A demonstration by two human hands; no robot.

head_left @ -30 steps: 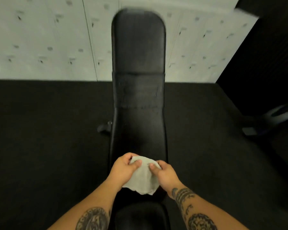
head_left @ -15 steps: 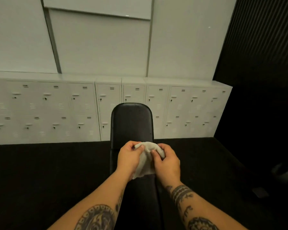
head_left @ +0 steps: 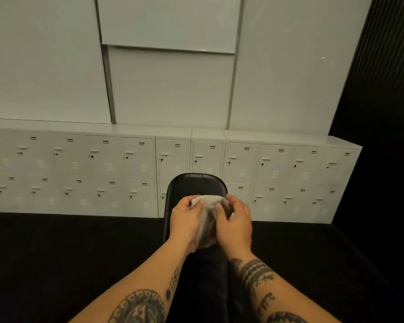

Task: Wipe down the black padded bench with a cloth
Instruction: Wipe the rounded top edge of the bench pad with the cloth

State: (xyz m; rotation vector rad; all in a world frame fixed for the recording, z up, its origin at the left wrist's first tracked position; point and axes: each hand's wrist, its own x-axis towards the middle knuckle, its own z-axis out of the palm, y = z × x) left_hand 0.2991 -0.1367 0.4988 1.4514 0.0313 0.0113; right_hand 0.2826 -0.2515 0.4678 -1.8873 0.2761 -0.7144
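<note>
- left hand (head_left: 187, 221): fingers curled round the left edge of the cloth (head_left: 207, 221), thumb pinching down on top
- right hand (head_left: 235, 226): same on the cloth's right edge, thumb pressed into the fabric, fingers wrapped over the far side
- cloth: off-white, bunched between the two hands, upper edge stretched between the thumbs, lower part hanging crumpled between the palms
- black padded bench (head_left: 196, 185): directly under and beyond the grip; the rounded far end sticks out just past the fingertips, and the rest of the pad runs back toward the person between the two forearms (both tattooed)
- cloth-to-pad contact: cannot tell, the hands cover the underside
- beyond the grip: white lockers (head_left: 79, 169) in two rows along the wall; the bench's far end overlaps them in the view
- above the lockers: pale wall panels (head_left: 168, 89)
- either side of the grip and lower: dark floor (head_left: 56, 257)
- right of the grip, well apart: black ribbed wall (head_left: 390, 78)
</note>
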